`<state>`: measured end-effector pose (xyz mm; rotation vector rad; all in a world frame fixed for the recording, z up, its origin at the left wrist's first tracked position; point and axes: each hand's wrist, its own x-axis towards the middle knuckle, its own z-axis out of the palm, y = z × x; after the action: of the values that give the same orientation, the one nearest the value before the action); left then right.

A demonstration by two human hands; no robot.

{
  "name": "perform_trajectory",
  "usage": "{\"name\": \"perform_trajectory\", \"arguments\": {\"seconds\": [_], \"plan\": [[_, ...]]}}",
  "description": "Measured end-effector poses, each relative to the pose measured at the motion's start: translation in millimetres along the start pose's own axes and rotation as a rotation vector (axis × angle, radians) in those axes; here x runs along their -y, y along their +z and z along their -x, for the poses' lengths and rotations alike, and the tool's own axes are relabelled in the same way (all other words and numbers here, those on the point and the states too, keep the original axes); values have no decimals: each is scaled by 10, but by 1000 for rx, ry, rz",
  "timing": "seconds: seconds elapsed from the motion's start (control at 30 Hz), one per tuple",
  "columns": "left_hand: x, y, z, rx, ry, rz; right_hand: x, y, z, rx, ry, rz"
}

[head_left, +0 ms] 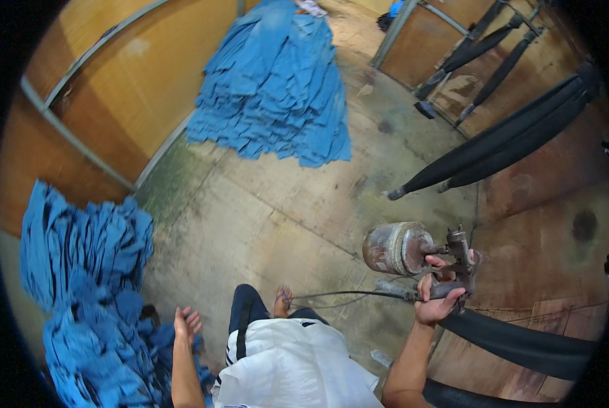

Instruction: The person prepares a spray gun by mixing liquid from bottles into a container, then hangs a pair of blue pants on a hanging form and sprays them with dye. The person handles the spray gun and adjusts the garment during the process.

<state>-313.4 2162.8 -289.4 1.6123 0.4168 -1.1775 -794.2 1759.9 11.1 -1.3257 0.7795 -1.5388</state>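
Observation:
My right hand is wrapped round the handle of a spray gun, a worn metal tool stained brown. Its round metal cup lies to the left of the gun body, crusted with paint or residue. From the handle a thin black hose runs left toward my legs. My left hand holds nothing, its fingers apart, beside a heap of blue garments at the lower left.
A large stack of blue cloth pieces lies on the floor ahead. Long dark tapering forms jut from the right side, and another dark form extends below the spray gun. Brown panels with metal framing stand on the left.

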Motion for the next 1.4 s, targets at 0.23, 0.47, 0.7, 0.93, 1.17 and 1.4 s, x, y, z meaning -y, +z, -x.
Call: {"name": "perform_trajectory", "arguments": {"seconds": [0.23, 0.47, 0.7, 0.93, 1.17, 1.4], "plan": [[-1309, 1341, -1074, 77, -30, -379, -427, 413, -756, -144, -128, 134], [-3000, 4323, -1102, 710, 316, -824, -567, 748, -937, -490, -186, 431], [-2434, 6768, 253, 1838, 423, -1215, -717, 715, -1155, -946, -267, 543], [-1496, 7564, 1577, 2237, 461, -1302, -732, 226, -1363, -1236, -366, 599], [-677, 7839, 2062, 2353, -266, -932, -496, 45, -1595, -1412, -463, 741], [-493, 7952, 2469, 2270, -542, -1062, -346, -80, -1913, -1643, -563, 1110]]}}
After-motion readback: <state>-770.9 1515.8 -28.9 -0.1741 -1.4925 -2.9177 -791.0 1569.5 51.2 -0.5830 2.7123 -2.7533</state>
